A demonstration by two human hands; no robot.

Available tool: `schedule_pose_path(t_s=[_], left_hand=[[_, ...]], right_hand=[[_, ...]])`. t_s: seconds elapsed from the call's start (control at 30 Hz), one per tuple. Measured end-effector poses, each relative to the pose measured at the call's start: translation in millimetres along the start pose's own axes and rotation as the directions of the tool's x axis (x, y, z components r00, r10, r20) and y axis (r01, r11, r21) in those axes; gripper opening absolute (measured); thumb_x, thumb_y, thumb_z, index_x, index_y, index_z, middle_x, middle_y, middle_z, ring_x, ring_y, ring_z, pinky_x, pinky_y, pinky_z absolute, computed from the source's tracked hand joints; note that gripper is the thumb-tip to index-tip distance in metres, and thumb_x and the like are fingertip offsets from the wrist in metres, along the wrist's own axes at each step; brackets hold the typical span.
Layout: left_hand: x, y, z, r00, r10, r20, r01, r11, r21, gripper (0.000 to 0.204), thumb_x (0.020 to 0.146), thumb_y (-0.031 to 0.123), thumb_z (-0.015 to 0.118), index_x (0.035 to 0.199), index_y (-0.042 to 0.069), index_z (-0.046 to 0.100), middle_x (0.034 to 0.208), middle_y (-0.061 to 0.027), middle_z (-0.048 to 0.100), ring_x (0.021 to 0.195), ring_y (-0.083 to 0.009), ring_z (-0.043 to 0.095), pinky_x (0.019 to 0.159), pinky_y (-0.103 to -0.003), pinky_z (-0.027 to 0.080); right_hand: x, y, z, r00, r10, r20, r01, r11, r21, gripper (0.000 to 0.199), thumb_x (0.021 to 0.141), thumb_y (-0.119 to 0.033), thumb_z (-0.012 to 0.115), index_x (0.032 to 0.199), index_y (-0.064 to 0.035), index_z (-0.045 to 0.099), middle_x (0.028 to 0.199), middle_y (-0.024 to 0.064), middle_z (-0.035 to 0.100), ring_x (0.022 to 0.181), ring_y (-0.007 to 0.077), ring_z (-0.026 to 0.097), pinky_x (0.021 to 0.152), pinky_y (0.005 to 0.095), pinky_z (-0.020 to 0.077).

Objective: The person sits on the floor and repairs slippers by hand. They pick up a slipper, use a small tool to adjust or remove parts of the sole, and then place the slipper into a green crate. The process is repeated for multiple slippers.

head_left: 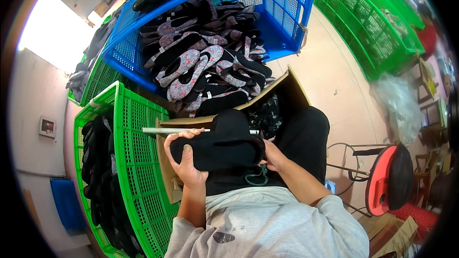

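Note:
A black slipper [217, 150] lies sideways across my lap, held between both hands. My left hand [186, 160] is wrapped around its left end, thumb on the near face and fingers over the far edge. At the right end, my right hand [273, 156] grips the rim beside the slipper's opening; part of its fingers is hidden. Below that hand hangs a dark green cord loop [257, 177], and what it is tied to cannot be made out. Behind the slipper a pale rod [152, 130] runs crosswise, mostly covered.
Ahead stands a blue crate [282, 50] holding many floral slippers [191, 74]. An open cardboard box [297, 91] with dark patterned pieces sits before my knees. Left is a green crate [143, 148] of black slippers [98, 172]. A red round stool [380, 181] and plastic bag [397, 107] are right.

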State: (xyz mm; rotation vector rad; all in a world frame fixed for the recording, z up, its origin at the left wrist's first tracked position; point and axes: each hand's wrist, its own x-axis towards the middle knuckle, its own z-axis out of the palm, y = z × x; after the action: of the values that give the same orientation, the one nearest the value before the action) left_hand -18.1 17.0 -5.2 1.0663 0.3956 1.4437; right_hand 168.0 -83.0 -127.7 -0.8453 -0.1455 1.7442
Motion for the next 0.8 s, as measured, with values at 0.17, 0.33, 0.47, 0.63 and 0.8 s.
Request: schedule_pose_path(t_s=[0.17,0.33,0.47,0.63,0.8], left_hand=[[2.8,1.1,-9.3,0.993,-0.117,-0.013,0.114,0.983,-0.142,0.045,0.091,0.012,0.064,0.13,0.007,0.043,0.119,-0.0178,0.056,0.117,-0.0346,0.055,0.106,-0.053,0.04],[4.1,-2.3,-16.8,0.995,-0.102,0.01,0.102,0.974,-0.202,0.043,0.096,0.021,0.06,0.133,0.006,0.044,0.128,-0.0209,0.055,0.122,-0.0356,0.054,0.108,-0.053,0.041],[6.3,-13.0,-24.7,0.981,-0.182,-0.067,0.162,0.959,-0.234,0.041,0.101,0.032,0.052,0.135,0.009,0.045,0.134,-0.0209,0.053,0.125,-0.0352,0.052,0.106,-0.052,0.043],[16.7,-17.9,-20.6,0.939,-0.183,-0.291,0.183,0.983,-0.028,0.036,0.102,0.026,0.049,0.131,0.004,0.048,0.13,-0.0206,0.058,0.117,-0.0305,0.058,0.1,-0.044,0.049],[15.4,-19.7,-29.3,0.941,-0.135,-0.311,0.175,0.979,0.104,0.032,0.101,0.014,0.051,0.131,0.003,0.048,0.13,-0.021,0.059,0.111,-0.0267,0.061,0.097,-0.041,0.052]], right_hand=[[-5.1,3.5,-1.8,0.991,0.133,0.005,-0.132,0.987,-0.092,0.044,0.102,-0.054,0.042,0.113,-0.0156,0.06,0.072,-0.0059,0.058,0.047,0.0022,0.043,0.039,0.0179,0.0282],[-9.3,5.7,11.3,0.969,0.239,-0.067,-0.242,0.969,-0.049,0.055,0.1,-0.059,0.039,0.128,-0.0151,0.055,0.094,-0.001,0.066,0.063,0.007,0.059,0.043,0.0187,0.0382],[2.0,28.0,-15.7,0.962,0.271,0.042,-0.272,0.962,0.03,0.06,0.1,-0.058,0.038,0.137,-0.0128,0.049,0.117,0.007,0.065,0.087,0.0214,0.071,0.049,0.0215,0.048],[-8.7,1.7,9.6,0.91,0.244,0.336,-0.301,0.945,0.127,0.053,0.104,-0.048,0.039,0.141,-0.0108,0.043,0.117,0.0158,0.065,0.095,0.0362,0.07,0.042,0.0226,0.0479],[-6.5,1.7,-3.6,0.919,0.269,0.289,-0.294,0.955,0.046,0.046,0.103,-0.037,0.047,0.138,-0.0076,0.045,0.117,0.0188,0.064,0.095,0.0398,0.069,0.037,0.0232,0.0463]])
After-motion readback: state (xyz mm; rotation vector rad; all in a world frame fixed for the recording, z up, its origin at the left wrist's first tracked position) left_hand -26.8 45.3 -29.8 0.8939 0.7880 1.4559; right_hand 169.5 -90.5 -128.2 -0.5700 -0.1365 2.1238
